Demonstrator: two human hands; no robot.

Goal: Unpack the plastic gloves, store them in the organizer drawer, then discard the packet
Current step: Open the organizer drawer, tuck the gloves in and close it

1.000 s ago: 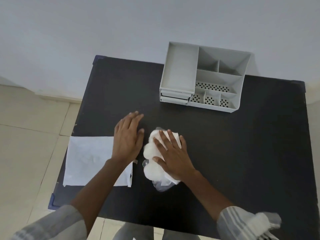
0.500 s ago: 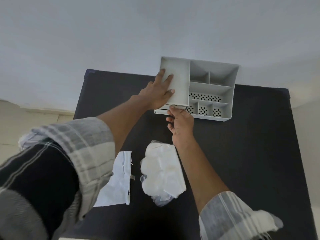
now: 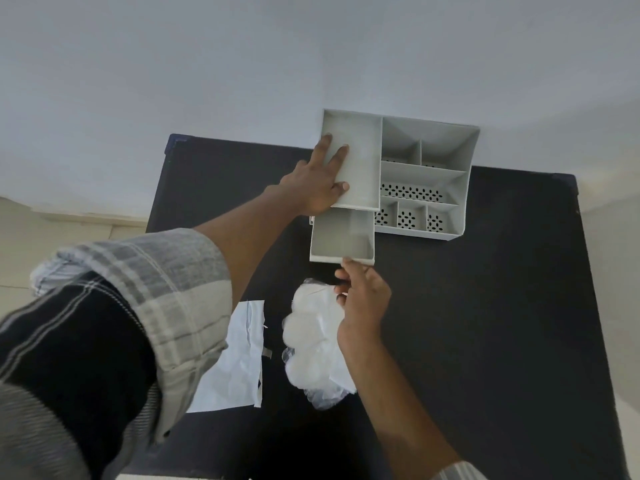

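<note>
A grey desk organizer (image 3: 428,177) stands at the far edge of the black table (image 3: 485,323). Its top drawer (image 3: 341,237) is pulled out toward me and holds nothing. My left hand (image 3: 318,181) lies flat on the organizer's left top tray, fingers spread, pressing down. Fingers curled, my right hand (image 3: 363,299) pinches the drawer's front edge. A pile of clear plastic gloves (image 3: 311,337) lies on the table just below the drawer, partly under my right wrist. The flat white packet (image 3: 235,358) lies to the left of the pile.
The organizer's right side has several open compartments, some with perforated floors. A pale wall rises right behind the table. Tiled floor shows to the left of the table. My plaid left sleeve fills the lower left of the view.
Both hands left the gloves and packet and reached the organizer. My left hand settled on its top, and my right hand has drawn the drawer out toward me.
</note>
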